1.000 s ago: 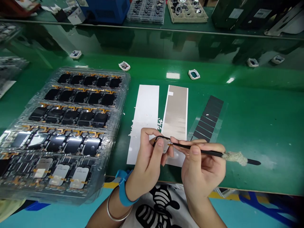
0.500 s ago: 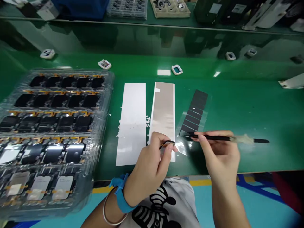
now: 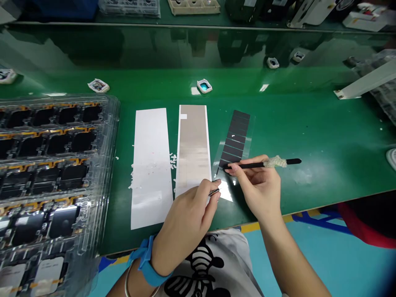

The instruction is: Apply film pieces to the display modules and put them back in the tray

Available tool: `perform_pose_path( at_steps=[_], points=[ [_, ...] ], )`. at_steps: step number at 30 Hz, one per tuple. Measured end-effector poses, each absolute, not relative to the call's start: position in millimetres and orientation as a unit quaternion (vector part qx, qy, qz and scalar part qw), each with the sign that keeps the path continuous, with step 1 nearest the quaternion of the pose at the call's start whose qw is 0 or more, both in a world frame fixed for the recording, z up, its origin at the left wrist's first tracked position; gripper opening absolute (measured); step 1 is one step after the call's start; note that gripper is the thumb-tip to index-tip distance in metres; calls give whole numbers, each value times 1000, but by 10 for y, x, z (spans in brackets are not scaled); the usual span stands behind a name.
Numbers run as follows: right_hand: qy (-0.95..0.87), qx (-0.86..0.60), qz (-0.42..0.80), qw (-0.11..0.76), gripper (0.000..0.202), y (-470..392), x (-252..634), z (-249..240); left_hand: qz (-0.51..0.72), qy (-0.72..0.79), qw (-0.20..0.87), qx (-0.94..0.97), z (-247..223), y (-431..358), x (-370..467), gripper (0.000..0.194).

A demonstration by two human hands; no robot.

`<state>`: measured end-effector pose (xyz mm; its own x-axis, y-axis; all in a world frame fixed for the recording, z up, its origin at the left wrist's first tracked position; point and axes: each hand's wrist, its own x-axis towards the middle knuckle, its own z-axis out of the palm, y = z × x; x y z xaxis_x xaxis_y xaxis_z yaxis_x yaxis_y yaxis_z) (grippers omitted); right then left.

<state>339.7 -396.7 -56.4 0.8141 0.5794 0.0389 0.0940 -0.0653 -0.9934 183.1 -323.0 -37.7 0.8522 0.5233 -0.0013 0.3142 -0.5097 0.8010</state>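
My left hand (image 3: 193, 206) pinches a small dark flat part (image 3: 214, 191) between thumb and fingers, seen nearly edge-on and mostly covered by them. It is above the lower end of a beige strip sheet (image 3: 193, 142) with white edges. In my right hand (image 3: 260, 181) is a slim black pen-shaped tool (image 3: 252, 165), wrapped in pale tape near its back end. Its front end is at the lower edge of a clear film bearing black adhesive strips (image 3: 234, 138). A narrow dark sliver (image 3: 217, 170) shows near the tip; I cannot tell whether it touches.
On the left, a clear plastic tray (image 3: 113, 123) holds rows of small display modules. A white sheet (image 3: 151, 161) lies beside it, with white scraps (image 3: 173, 161) along its edges. Small white-framed parts (image 3: 204, 86) stand farther back, below a shelf (image 3: 192, 28). A white bracket (image 3: 368, 84) is at right.
The view has swung right, so the tray and sheets appear farther left. The part in my left hand has turned more edge-on. My right hand still has the black tool by the strips.
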Motion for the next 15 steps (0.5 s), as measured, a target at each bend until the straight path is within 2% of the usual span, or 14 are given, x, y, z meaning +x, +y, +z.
perform_pose_path(
  at_steps=[15],
  points=[
    [-222, -698, 203, 650, 31, -3935, 3385, -537, 124, 243, 479, 835, -412, -3246, 1821, 5]
  ],
)
